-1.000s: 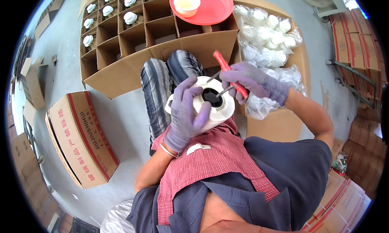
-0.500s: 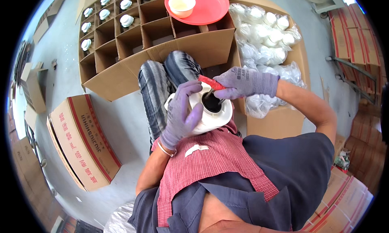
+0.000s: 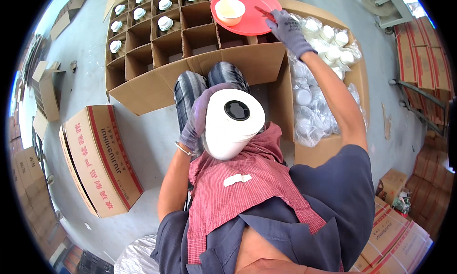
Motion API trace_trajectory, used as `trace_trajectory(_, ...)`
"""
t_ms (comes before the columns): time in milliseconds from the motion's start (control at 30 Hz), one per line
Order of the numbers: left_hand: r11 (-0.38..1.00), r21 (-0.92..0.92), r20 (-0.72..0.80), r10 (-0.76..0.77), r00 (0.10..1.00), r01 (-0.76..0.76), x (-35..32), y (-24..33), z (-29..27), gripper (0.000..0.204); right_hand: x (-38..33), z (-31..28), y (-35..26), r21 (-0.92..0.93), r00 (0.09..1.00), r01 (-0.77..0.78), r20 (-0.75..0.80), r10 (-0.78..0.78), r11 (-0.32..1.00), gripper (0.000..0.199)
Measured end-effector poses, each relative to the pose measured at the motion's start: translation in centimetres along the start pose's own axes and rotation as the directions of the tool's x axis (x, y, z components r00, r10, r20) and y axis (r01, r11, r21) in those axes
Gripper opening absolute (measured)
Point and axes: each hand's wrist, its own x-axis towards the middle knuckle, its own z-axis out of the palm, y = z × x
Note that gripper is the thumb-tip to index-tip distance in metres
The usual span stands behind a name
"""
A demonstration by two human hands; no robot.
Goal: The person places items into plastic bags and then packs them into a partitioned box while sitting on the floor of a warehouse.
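Observation:
A white rounded jug [image 3: 223,133] rests in my lap, tilted, with a black round disc [image 3: 236,110] in its upward-facing end. My left hand [image 3: 200,114] is wrapped round the jug's left side, its fingertips partly hidden behind it. My right hand [image 3: 289,33], in a matching purple-grey glove, reaches out to the right edge of a red round tray [image 3: 254,24]. Between its fingers is a slim red tool [image 3: 264,13], pointing over the tray; its exact kind is unclear. On the tray stands a small white bowl [image 3: 230,12] with something pale yellow inside.
Ahead is a divided carton [image 3: 200,69] with several white-capped bottles in its compartments; the tray sits on its right corner. An open carton [image 3: 364,78] at right holds several white pieces in clear plastic bags. A closed carton [image 3: 102,159] lies on the floor at left.
My right hand has moved from the jug up to the tray, carrying the red tool. The jug has turned so its disc end faces up, and my left hand now grips its side.

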Motion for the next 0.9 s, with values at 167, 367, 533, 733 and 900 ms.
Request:
trace_trajectory(167,0.995,-0.013,-0.089,-0.098,0.991,0.097,-1.1,1.7,1.1,0.057,-0.8,-1.1,-3.3,-0.316,0.983,0.131,-0.082,-0.165,0.94,0.042)
trace_trajectory(367,0.892,0.452,-0.25,0.119,0.961,0.008,-3.1,-0.1,3.0,0.035,-16.3,-4.3,-13.9,0.696,0.957,-0.01,0.214,-0.194,0.718,0.06)
trace_trajectory(533,0.939,0.327,-0.353,0.017,0.935,0.107,-5.3,-1.9,3.7,0.041,-20.5,-4.7,-12.6,0.768,0.893,-0.307,0.436,-0.108,0.561,0.054)
trace_trajectory(733,0.918,-0.048,-0.142,-0.397,0.907,0.394,-5.9,-0.4,2.2,0.023,-25.4,-3.3,-8.3,0.472,0.522,-0.827,0.847,-0.104,-0.304,0.051)
trace_trajectory(900,0.931,0.038,-0.138,-0.355,0.925,0.363,-6.8,-3.2,1.9,0.02,-26.4,-0.8,-9.6,0.746,0.784,-0.564,0.619,-0.056,0.353,0.051)
